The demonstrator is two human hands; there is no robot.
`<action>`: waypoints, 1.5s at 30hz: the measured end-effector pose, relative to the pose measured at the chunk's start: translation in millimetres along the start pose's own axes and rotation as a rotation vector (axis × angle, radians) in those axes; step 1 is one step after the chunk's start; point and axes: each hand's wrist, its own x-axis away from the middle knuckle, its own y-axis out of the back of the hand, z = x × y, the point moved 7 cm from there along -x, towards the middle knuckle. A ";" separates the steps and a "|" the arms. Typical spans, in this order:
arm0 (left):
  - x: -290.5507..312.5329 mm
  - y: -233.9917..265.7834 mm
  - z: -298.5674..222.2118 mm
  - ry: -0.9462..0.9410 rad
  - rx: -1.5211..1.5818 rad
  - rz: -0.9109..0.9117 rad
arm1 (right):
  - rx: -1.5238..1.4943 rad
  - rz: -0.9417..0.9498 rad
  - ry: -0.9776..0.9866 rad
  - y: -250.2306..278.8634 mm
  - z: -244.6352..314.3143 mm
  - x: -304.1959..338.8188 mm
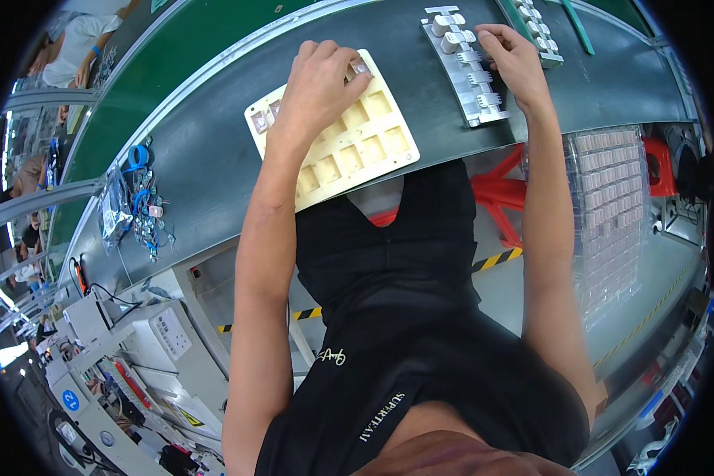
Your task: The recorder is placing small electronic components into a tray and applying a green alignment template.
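In the head view, holding the left hand (319, 83) over the cream tray (373, 170), lying flat on the dark bench (202, 143); bending fingers loosely, spacing thumb from index around a small clear piece (360, 67) in an upper pocket, cannot tell whether gripping it. Holding the right hand (517, 67) alongside the metal fixture (456, 75), curling fingers part-open just beside a white block (456, 41); cannot tell whether touching it.

The left of two fisheye cameras worn on a person's head looks steeply down, the wearer's torso (420, 333) close beneath it, the left hand (323, 83) and right hand (517, 65) farther off over the surface (202, 147) toward the top, straight edges bending at the wide view's rim.
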 end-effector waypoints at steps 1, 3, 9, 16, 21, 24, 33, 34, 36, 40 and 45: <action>0.9 -0.3 0.0 0.004 0.013 -0.010 | -0.005 0.009 -0.005 -0.4 -2.2 -0.4; -0.3 -2.3 -0.3 0.014 -0.012 0.007 | 0.001 0.013 -0.010 0.5 -4.6 -2.0; -21.3 7.4 -15.9 -0.033 -0.015 -0.056 | 0.032 -0.016 0.133 1.5 9.1 -13.1; -71.5 -46.9 -70.5 0.040 0.212 -0.036 | -0.010 0.047 0.033 -16.9 -3.3 -10.9; -77.6 -65.5 -74.2 0.247 0.299 0.036 | -0.015 0.070 -0.063 -8.2 4.6 -4.5; -79.1 -63.9 -70.2 0.278 0.335 0.025 | -0.044 -0.023 -0.001 5.9 2.7 -10.3; -51.9 -15.4 -48.6 0.211 0.476 -0.215 | -0.076 -0.128 0.158 26.6 64.9 11.0; -33.6 4.6 -40.7 0.234 0.500 -0.251 | -0.055 -0.087 0.159 13.9 74.4 17.0; 9.6 38.6 -10.8 0.232 0.541 -0.328 | 0.023 0.028 0.213 -21.9 92.7 28.5; 90.6 77.6 49.1 0.391 0.359 -0.334 | 0.218 0.198 0.402 -121.8 130.2 67.2; 138.2 69.5 61.9 0.457 0.253 -0.350 | 0.263 0.369 0.572 -211.3 146.6 108.7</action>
